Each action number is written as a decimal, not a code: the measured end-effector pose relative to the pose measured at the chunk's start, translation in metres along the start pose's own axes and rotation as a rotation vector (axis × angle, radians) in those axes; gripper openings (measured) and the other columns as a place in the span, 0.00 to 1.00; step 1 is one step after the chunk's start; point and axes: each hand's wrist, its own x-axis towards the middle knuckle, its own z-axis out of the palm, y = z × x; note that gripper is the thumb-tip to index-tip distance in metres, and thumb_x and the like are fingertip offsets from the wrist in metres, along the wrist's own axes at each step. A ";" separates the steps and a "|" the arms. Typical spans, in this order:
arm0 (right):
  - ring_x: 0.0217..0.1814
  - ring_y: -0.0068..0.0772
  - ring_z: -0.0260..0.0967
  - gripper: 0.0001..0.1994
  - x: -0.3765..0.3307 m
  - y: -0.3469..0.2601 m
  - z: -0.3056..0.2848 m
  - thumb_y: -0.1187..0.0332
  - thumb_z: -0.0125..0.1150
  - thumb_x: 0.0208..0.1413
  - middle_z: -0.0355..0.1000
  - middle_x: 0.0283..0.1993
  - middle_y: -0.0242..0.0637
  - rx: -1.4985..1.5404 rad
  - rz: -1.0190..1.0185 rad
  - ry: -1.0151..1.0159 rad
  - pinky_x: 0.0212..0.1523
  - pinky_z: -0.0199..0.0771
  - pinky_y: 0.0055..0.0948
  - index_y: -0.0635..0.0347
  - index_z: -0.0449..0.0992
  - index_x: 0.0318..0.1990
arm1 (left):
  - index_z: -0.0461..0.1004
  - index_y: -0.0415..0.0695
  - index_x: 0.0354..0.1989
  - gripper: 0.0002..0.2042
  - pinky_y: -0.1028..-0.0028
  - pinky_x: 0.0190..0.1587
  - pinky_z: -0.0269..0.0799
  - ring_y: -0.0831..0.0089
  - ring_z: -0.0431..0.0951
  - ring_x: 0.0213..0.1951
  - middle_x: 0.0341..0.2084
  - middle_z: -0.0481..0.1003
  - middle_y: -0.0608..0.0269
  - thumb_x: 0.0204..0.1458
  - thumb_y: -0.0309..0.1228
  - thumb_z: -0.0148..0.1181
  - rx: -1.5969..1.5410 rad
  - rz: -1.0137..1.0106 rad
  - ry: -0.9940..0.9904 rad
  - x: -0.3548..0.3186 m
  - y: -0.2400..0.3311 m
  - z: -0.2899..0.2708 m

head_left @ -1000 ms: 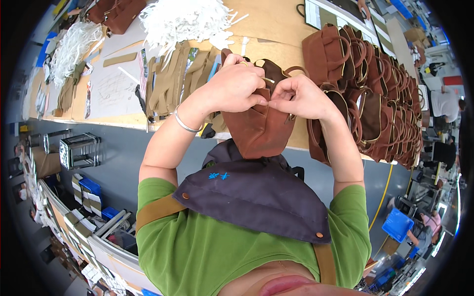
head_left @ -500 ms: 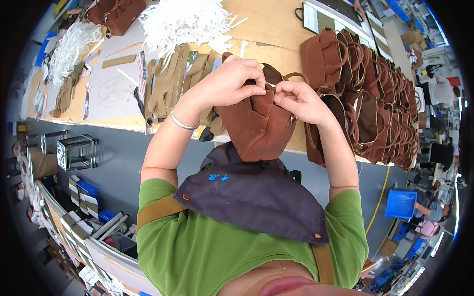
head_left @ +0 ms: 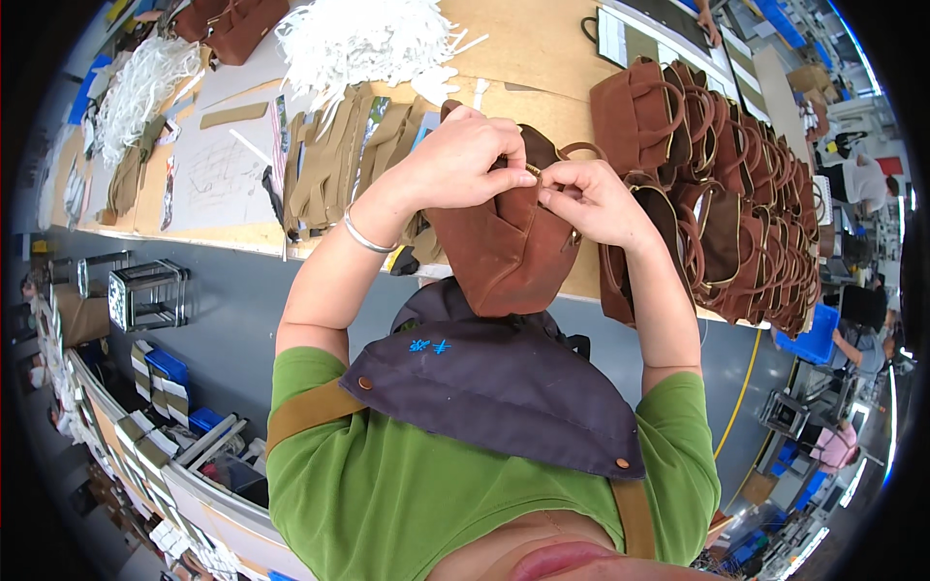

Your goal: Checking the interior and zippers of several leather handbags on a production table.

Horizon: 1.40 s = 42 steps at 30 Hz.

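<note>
A brown leather handbag point(head_left: 504, 254) stands at the table's near edge, right in front of my chest. My left hand point(head_left: 473, 163) reaches over its top with thumb and fingers pinched at the zipped opening. Close beside it, my right hand point(head_left: 591, 201) pinches the bag's upper edge at the zipper's right end. A short stretch of brass zipper point(head_left: 532, 170) shows between the two hands. What exactly lies under the fingertips is hidden. One bag handle point(head_left: 585, 151) rises behind my right hand.
Rows of similar brown handbags point(head_left: 722, 213) crowd the table at right. Olive-brown straps point(head_left: 329, 165) lie left of my hands, below a heap of white strips point(head_left: 354, 44). A metal stool point(head_left: 148, 295) stands on the floor at left. A person carries a blue bin point(head_left: 814, 334) at far right.
My left hand has shifted slightly right and down along the opening, its fingers now more curled. My right hand stays almost in place. The blue bin at far right has moved farther away.
</note>
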 end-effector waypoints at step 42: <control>0.16 0.07 0.56 0.05 -0.014 0.003 0.030 0.68 0.68 0.52 0.69 0.17 0.22 0.256 0.114 0.238 0.18 0.56 0.17 0.59 0.80 0.30 | 0.77 0.48 0.31 0.03 0.67 0.53 0.50 0.76 0.69 0.32 0.25 0.74 0.71 0.54 0.31 0.62 -0.142 -0.062 0.144 -0.014 0.018 0.018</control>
